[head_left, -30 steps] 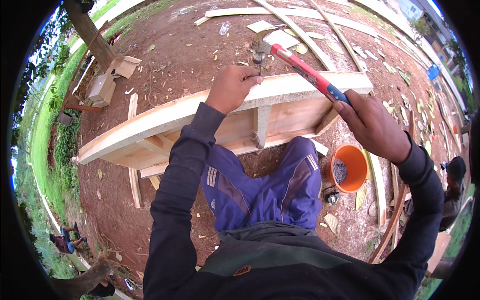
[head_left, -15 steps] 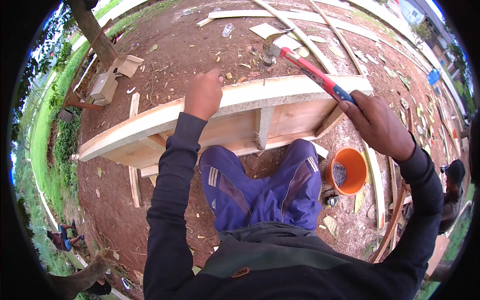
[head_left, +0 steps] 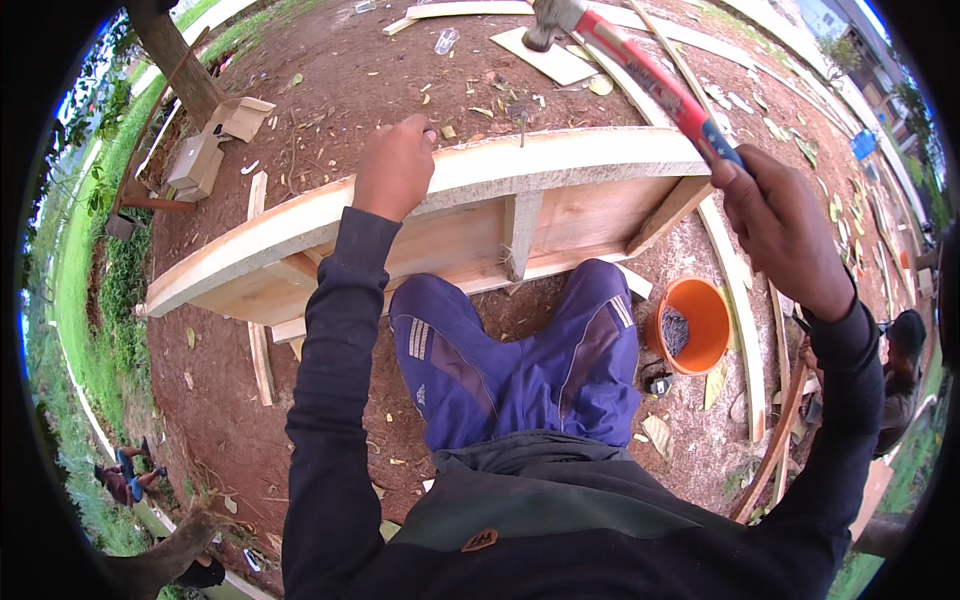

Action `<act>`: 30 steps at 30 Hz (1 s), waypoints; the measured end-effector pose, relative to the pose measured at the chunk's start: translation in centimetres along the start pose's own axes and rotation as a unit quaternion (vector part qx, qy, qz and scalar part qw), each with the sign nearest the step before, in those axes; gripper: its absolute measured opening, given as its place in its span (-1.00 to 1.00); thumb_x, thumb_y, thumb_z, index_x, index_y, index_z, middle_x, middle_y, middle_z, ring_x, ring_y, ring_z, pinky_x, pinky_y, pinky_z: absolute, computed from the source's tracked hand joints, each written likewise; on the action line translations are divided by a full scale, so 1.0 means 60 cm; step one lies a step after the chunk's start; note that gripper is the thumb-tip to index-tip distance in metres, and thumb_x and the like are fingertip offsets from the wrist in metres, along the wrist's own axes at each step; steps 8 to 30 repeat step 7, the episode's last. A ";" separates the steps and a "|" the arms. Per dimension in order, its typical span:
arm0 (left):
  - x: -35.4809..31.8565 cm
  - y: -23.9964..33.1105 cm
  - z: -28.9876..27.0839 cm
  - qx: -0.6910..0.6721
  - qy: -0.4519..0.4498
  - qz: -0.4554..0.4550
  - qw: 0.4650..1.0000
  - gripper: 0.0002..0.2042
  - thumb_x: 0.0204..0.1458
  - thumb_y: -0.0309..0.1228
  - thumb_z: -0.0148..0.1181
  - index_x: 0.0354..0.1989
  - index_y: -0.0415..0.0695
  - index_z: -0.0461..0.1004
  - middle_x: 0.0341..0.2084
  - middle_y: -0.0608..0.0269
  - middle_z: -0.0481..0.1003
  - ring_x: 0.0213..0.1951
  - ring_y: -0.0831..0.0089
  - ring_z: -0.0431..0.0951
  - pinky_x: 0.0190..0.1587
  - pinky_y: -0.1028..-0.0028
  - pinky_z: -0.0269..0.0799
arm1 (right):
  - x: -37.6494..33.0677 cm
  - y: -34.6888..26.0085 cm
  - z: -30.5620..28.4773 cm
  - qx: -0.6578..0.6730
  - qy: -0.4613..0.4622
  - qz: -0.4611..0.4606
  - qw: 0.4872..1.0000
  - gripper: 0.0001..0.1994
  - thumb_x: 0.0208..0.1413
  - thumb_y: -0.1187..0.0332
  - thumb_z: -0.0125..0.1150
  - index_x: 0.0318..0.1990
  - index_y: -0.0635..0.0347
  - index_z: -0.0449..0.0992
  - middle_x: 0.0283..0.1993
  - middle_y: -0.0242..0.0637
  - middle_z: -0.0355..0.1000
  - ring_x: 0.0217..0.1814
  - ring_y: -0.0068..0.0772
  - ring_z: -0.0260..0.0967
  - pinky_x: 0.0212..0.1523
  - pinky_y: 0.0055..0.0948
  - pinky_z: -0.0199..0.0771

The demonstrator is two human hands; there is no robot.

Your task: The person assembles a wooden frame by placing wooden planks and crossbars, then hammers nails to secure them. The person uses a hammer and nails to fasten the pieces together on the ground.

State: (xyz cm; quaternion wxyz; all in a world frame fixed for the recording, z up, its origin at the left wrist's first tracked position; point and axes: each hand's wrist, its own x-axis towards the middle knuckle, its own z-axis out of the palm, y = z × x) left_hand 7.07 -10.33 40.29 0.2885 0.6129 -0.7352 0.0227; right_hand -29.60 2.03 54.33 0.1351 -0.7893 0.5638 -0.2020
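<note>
A long wooden frame [head_left: 600, 150] of pale timber stands on edge across my knees, with crosspieces and panel boards on its inner side. A nail [head_left: 522, 130] sticks upright out of its top edge, near the middle. My right hand [head_left: 785, 225] grips a claw hammer [head_left: 640, 70] by its blue end. The hammer's red handle slants up and left, its head raised above the nail and apart from it. My left hand [head_left: 397, 165] is closed over the frame's top edge, left of the nail. Whatever its curled fingers hold, if anything, is hidden.
An orange bucket [head_left: 697, 325] with nails inside stands right of my knees, a tape measure [head_left: 658, 383] beside it. Loose planks [head_left: 738, 320] lie right and at the back. A cardboard box [head_left: 197, 165] sits by a tree at far left. Another person [head_left: 900, 375] is at the right edge.
The hammer has risen off the nail, up and slightly right, with my right hand. My left hand stays closed at the frame. The whole view has shifted slightly.
</note>
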 end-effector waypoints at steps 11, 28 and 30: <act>-0.001 -0.008 0.004 -0.047 -0.019 -0.010 0.999 -0.78 0.18 -0.32 0.23 -0.13 -0.18 0.64 -0.33 -0.13 0.63 -0.19 -0.06 0.66 -0.06 0.10 0.51 | 0.085 0.155 -0.206 0.428 -0.027 -0.282 0.858 -0.64 0.35 0.18 0.17 0.13 0.24 0.45 -0.37 -0.33 0.44 -0.43 -0.55 0.38 -0.31 -0.49 0.44; -0.001 -0.008 0.004 -0.047 -0.019 -0.010 0.999 -0.78 0.18 -0.32 0.23 -0.13 -0.18 0.64 -0.33 -0.13 0.63 -0.19 -0.06 0.66 -0.06 0.10 0.51 | 0.085 0.155 -0.206 0.428 -0.027 -0.282 0.858 -0.64 0.35 0.18 0.17 0.13 0.24 0.45 -0.37 -0.33 0.44 -0.43 -0.55 0.38 -0.31 -0.49 0.44; -0.001 -0.008 0.004 -0.047 -0.019 -0.010 0.999 -0.78 0.18 -0.32 0.23 -0.13 -0.18 0.64 -0.33 -0.13 0.63 -0.19 -0.06 0.66 -0.06 0.10 0.51 | 0.085 0.155 -0.206 0.428 -0.027 -0.282 0.858 -0.64 0.35 0.18 0.17 0.13 0.24 0.45 -0.37 -0.33 0.44 -0.43 -0.55 0.38 -0.31 -0.49 0.44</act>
